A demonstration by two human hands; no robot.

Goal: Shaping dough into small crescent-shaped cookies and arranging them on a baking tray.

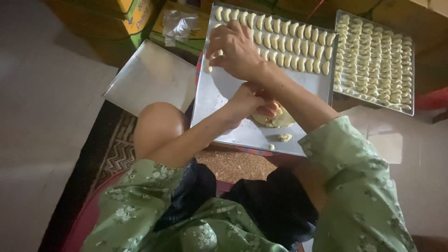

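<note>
Floor: pale and smooth, running down the left side; a dark patterned mat lies on it under the seated person.
Green sleeves: floral fabric on both arms, filling the lower part of the view, with one bare knee raised between them.
Middle tray: a metal sheet directly ahead of the person; two rows of pale crescent dough pieces run along its far edge, the near half largely bare.
Empty tray: a metal sheet to the left, its corner just beside the middle tray.
Full tray: a metal sheet to the right, packed with close columns of small crescents.
Right hand: reaches across to the far left corner of the middle tray, fingers curled down among the crescents there; whether it pinches one cannot be told.
Left hand: closed around the edge of the dough lump.
Dough lump: pale yellow, resting on the near part of the middle tray, touching the left hand.
Dough scraps: small bits just beside the lump, near the tray's front edge.
</note>
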